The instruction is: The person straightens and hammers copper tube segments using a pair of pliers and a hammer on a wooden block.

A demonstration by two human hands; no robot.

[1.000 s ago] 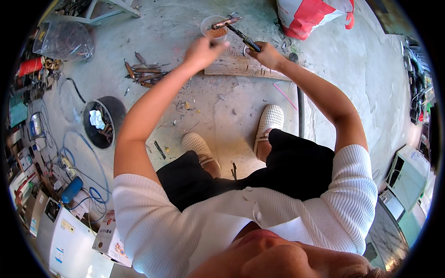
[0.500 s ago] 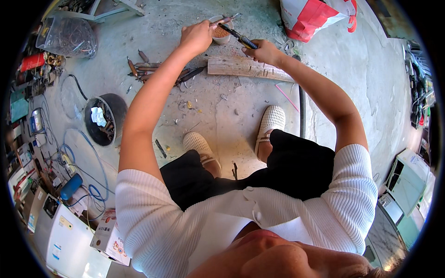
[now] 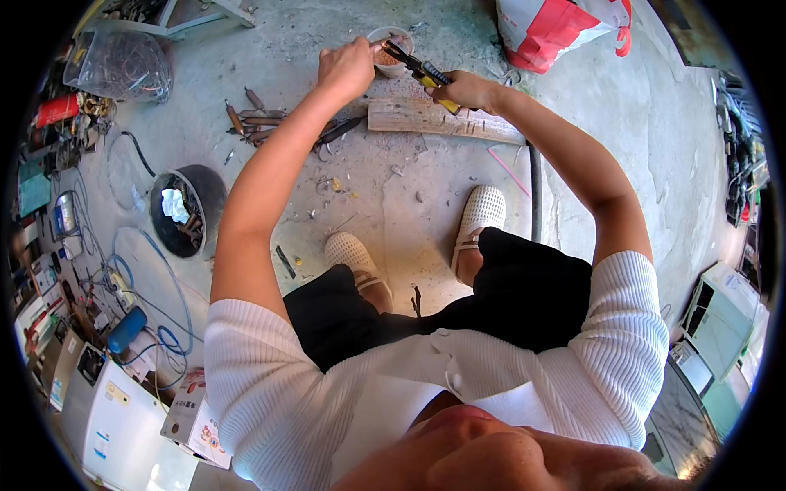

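Grasping tube [image 3: 400,38] in left hand [image 3: 347,67], at cup [image 3: 391,72], 12 o'clock; clutching pliers [image 3: 418,69] in right hand [image 3: 473,90], 1 o'clock. Seemingly nipping tube; next calling for firm squeeze.

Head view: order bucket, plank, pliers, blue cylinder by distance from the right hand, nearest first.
1. Pliers: gripped in the right hand.
2. Plank: on the floor, just below the hand in view.
3. Bucket: well to the left.
4. Blue cylinder: farther left and lower in view.
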